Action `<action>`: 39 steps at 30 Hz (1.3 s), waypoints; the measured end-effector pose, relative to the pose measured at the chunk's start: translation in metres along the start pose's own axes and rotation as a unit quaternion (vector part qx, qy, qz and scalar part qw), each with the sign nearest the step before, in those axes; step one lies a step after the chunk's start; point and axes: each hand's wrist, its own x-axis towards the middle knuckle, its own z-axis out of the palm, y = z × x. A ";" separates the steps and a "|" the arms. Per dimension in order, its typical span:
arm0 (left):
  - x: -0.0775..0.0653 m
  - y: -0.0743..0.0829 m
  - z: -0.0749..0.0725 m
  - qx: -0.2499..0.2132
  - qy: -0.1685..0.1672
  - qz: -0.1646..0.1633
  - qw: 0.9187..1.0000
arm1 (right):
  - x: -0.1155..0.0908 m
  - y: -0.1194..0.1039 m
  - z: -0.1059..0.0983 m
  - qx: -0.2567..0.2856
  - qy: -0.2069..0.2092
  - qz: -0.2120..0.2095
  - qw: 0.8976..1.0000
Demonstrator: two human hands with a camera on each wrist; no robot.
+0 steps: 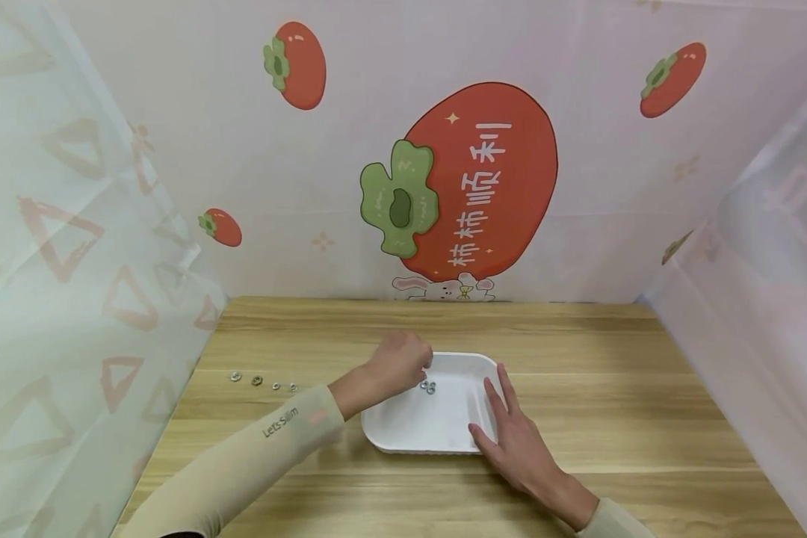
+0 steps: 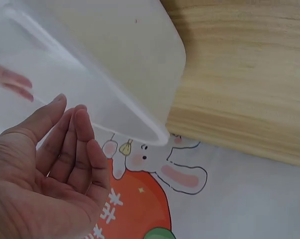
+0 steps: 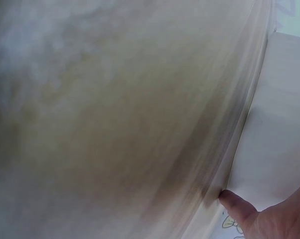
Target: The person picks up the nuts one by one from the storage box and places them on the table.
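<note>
In the head view a white tray (image 1: pixel 403 432) sits on the wooden table, with a few small metal nuts (image 1: pixel 431 388) lying inside it. Over its far left part hovers my left hand (image 1: pixel 393 366), close to the nuts. The left wrist view shows that left hand (image 2: pixel 65 169) with softly bent fingers and the thumb near the fingertips; nothing shows between them. My right hand (image 1: pixel 521 448) rests at the tray's right side, its fingers spread along the rim. In the right wrist view the right thumb (image 3: pixel 239 206) touches the tray edge.
Left of the tray, several small metal pieces stand in a row: a ring-shaped one (image 1: pixel 235 376), a darker one (image 1: pixel 257 380) and smaller ones (image 1: pixel 276 386). A printed cloth backdrop (image 1: pixel 350 149) closes off the table's back edge, with hanging sheets at both sides.
</note>
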 end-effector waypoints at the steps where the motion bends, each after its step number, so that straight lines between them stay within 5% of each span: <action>1: 0.002 0.002 0.001 0.006 -0.007 0.002 1.000 | 0.000 0.000 0.000 -0.001 0.001 -0.001 1.000; 10: 0.016 0.016 0.010 0.075 -0.057 0.020 0.995 | 0.001 0.001 0.000 0.012 0.006 -0.008 1.000; 19: 0.019 0.018 0.025 0.039 -0.072 0.031 0.996 | 0.002 0.001 -0.001 0.016 0.004 -0.010 1.000; 39: 0.019 0.024 0.037 0.075 -0.071 0.031 0.994 | 0.000 0.000 -0.001 0.012 -0.001 -0.001 1.000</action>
